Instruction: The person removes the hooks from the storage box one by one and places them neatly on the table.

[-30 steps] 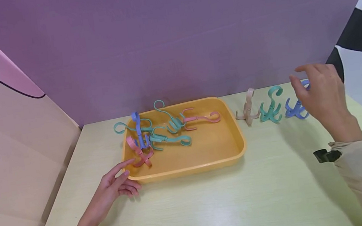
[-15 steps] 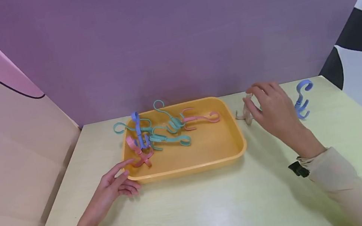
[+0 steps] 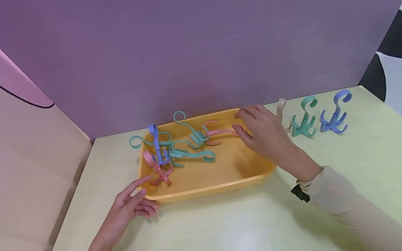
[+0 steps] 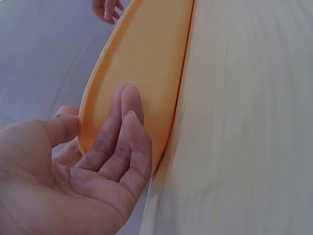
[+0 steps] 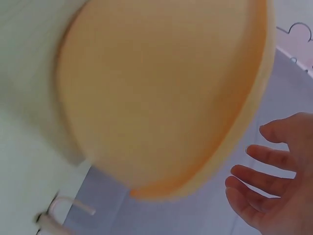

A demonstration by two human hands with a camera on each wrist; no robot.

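An orange plastic tray (image 3: pixel 212 190) holds several four-pronged hanging hooks. My left hand (image 3: pixel 122 208) grips its near left corner, thumb at the rim, index finger over the edge and the other fingers along the outer wall. Beside that index finger a pink hook (image 3: pixel 162 174) leans in the tray, with a blue hook (image 3: pixel 157 147) behind it. My right hand (image 3: pixel 264 134), fingers apart and loosely bent, is over the tray's right end. Nothing is in it. Near its fingertips another pink hook (image 3: pixel 220 132) lies in the tray, its curved end partly hidden.
Right of the tray, a beige hook (image 3: pixel 281 109), mostly covered by my right hand, stands in a row with a green hook (image 3: pixel 303 123) and a blue one (image 3: pixel 333 119). Several teal hooks (image 3: pixel 189 155) lie in the tray, some over its rim. A purple wall (image 3: pixel 195 46) rises behind.
My right hand has moved left from beside the blue hook at the right, past the green and beige hooks, to over the tray. The left hand has kept its place.
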